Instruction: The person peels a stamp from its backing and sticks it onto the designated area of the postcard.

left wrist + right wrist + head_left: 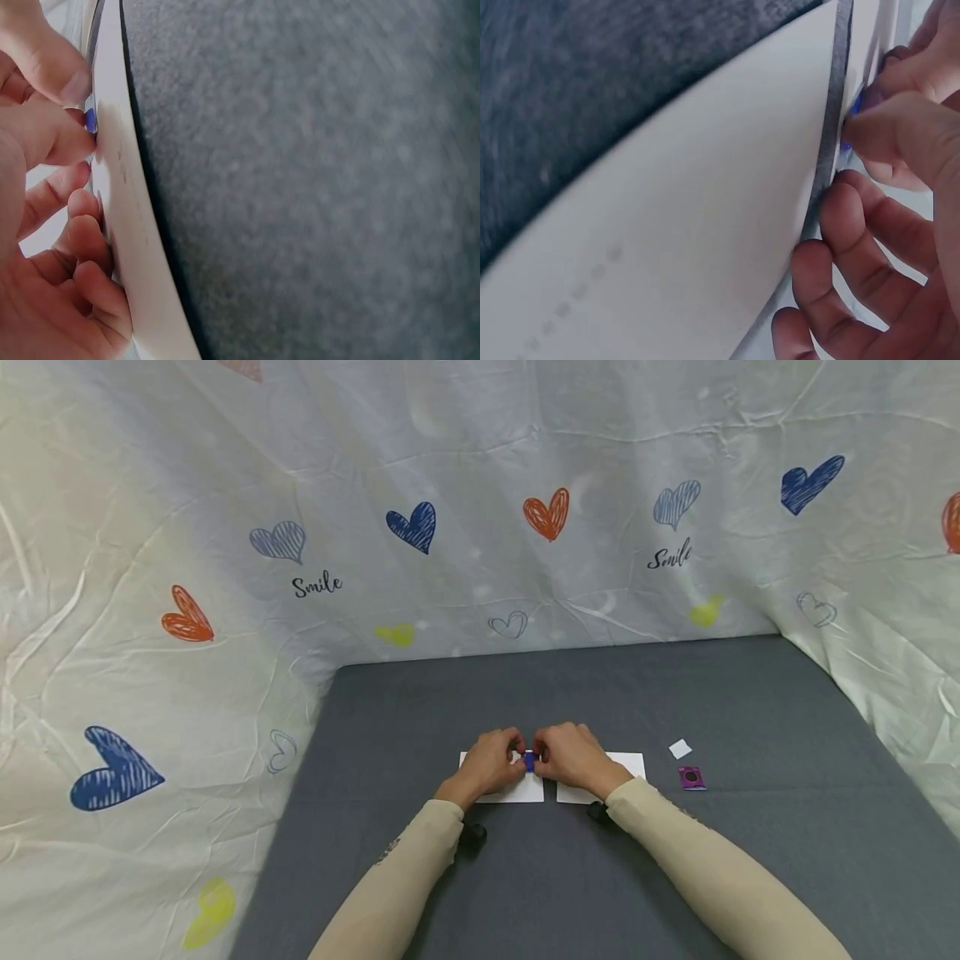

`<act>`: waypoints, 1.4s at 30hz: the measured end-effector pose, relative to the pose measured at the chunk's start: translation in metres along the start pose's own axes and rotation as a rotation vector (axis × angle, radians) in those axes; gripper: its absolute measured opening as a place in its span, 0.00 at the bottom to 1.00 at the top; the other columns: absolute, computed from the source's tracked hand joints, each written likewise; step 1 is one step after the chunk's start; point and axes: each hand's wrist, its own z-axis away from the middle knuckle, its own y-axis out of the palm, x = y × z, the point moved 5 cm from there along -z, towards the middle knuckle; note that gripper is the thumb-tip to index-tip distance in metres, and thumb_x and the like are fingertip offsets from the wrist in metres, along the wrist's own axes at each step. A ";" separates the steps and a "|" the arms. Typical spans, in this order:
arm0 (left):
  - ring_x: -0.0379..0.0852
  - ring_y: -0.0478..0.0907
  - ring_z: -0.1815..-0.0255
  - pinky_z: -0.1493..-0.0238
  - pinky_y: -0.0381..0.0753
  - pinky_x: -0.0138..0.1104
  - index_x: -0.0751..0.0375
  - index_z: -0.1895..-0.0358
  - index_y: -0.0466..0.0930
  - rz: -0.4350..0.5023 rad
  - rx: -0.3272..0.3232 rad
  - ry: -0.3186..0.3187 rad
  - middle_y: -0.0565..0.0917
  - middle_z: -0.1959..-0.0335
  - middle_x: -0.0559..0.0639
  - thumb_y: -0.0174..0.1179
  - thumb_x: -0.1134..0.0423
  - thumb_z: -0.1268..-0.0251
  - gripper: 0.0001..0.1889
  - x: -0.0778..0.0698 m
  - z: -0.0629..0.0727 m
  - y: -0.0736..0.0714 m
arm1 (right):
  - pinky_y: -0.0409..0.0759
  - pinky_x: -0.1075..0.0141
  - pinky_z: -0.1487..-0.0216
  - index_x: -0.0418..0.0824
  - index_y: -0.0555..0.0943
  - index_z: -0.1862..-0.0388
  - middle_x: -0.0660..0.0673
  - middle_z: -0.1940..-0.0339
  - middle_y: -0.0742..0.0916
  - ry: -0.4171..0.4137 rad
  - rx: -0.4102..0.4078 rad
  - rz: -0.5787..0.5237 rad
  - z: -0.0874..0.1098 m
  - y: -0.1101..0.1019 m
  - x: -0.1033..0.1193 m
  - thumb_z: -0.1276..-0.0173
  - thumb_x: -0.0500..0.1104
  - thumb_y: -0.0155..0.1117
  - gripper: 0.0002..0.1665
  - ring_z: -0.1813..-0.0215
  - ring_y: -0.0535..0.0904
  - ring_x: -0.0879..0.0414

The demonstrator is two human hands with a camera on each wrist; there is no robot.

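Note:
A small flat blue piece (529, 762) sits between my two hands, over the inner edge of the left white card (525, 792). My left hand (491, 763) pinches its left side with thumb and forefinger, the other fingers curled near the card. From the other side my right hand (576, 758) pinches it, its wrist over the right white card (627, 764). In the right wrist view, only slivers of the blue piece (847, 145) show past the right thumb. The left wrist view has just a bit of the blue piece (91, 121) between the fingertips. Its exact kind is hidden.
Right of the cards lie a small white square (680, 748) and a purple square packet (692, 778) with a dark round spot. A grey cloth covers the table (420, 702). A white curtain (465, 468) printed with hearts hangs behind and at the sides.

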 end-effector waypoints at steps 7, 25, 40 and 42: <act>0.45 0.74 0.65 0.61 0.73 0.39 0.49 0.55 0.84 0.052 0.029 0.030 0.78 0.68 0.44 0.73 0.59 0.38 0.10 0.003 0.001 0.000 | 0.80 0.58 0.65 0.46 0.91 0.59 0.54 0.72 0.89 -0.019 0.024 0.015 0.002 -0.004 0.002 0.38 0.46 0.80 0.10 0.71 0.82 0.60; 0.46 0.74 0.66 0.64 0.75 0.40 0.55 0.50 0.87 -0.062 0.035 0.075 0.80 0.65 0.49 0.72 0.60 0.38 0.14 -0.004 0.007 -0.005 | 0.81 0.55 0.60 0.44 0.91 0.55 0.53 0.70 0.89 -0.037 0.052 0.024 0.002 -0.005 0.004 0.37 0.47 0.80 0.13 0.68 0.83 0.59; 0.49 0.85 0.56 0.51 0.86 0.45 0.60 0.48 0.91 -0.146 0.001 0.086 0.88 0.56 0.53 0.73 0.62 0.31 0.12 -0.043 0.029 -0.049 | 0.81 0.58 0.60 0.44 0.90 0.54 0.51 0.66 0.88 -0.072 0.058 -0.033 0.004 -0.013 -0.004 0.34 0.47 0.78 0.13 0.67 0.80 0.59; 0.50 0.86 0.54 0.49 0.87 0.46 0.59 0.47 0.91 -0.137 -0.009 0.079 0.88 0.54 0.54 0.73 0.61 0.31 0.13 -0.044 0.029 -0.053 | 0.81 0.59 0.60 0.43 0.90 0.53 0.50 0.66 0.88 -0.077 0.041 -0.043 0.004 -0.017 -0.006 0.32 0.47 0.77 0.12 0.67 0.79 0.60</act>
